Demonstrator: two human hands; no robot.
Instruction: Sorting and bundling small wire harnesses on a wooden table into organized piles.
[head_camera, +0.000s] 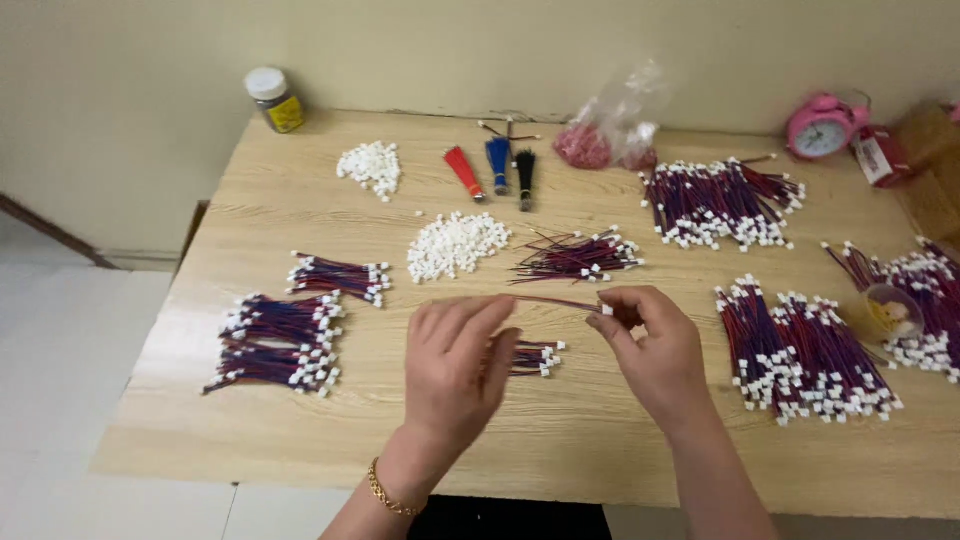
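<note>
My left hand (455, 365) and my right hand (650, 345) hold one thin red-and-blue wire lead (545, 300) stretched between them above the wooden table (560, 440). The right fingertips pinch the end with a small white connector (606, 310). The left hand's fingers curl around the other end. Under my left hand lies a small bundle of the same wires (535, 357) with white connectors. A pile of loose white connectors (456, 243) sits just beyond my hands.
Bundles of wires lie at the left (280, 340), centre (580, 257), back right (720, 203) and right (805, 350). A second connector pile (371, 165), three small tassels (498, 170), a plastic bag (612, 130), a jar (273, 98) and a pink alarm clock (822, 127) stand at the back.
</note>
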